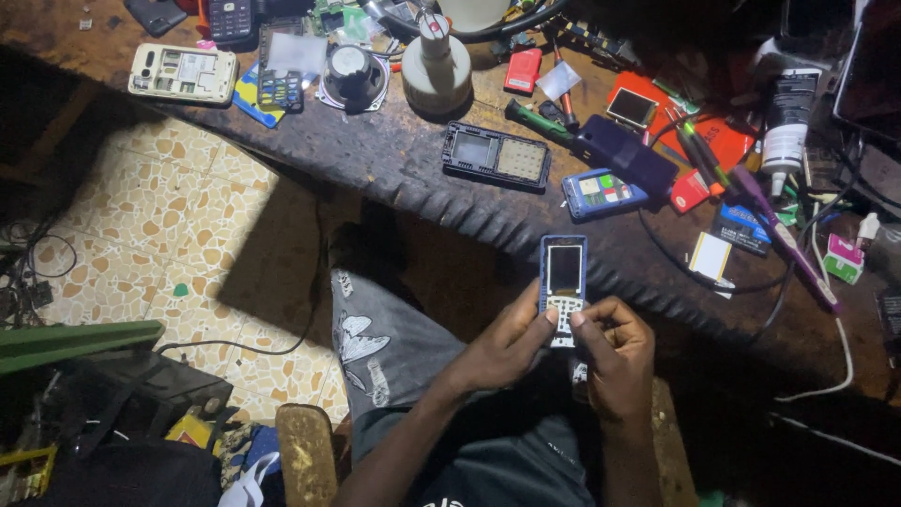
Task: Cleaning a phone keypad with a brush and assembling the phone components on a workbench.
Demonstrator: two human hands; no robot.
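Observation:
I hold a small blue keypad phone (563, 272) upright over my lap, its screen lit and pale keys below. My left hand (507, 343) grips its left side with the thumb on the keypad. My right hand (615, 352) wraps the lower right side, its thumb also on the keys. The phone's lower end is hidden by my fingers.
The dark workbench (394, 160) ahead carries a black phone frame (496, 156), a blue phone body (603, 192), an opened white phone (183, 73), a speaker (352, 75), a white lamp base (436, 66), a tube (788, 117), tools and cables. Patterned tile floor (160, 225) lies left.

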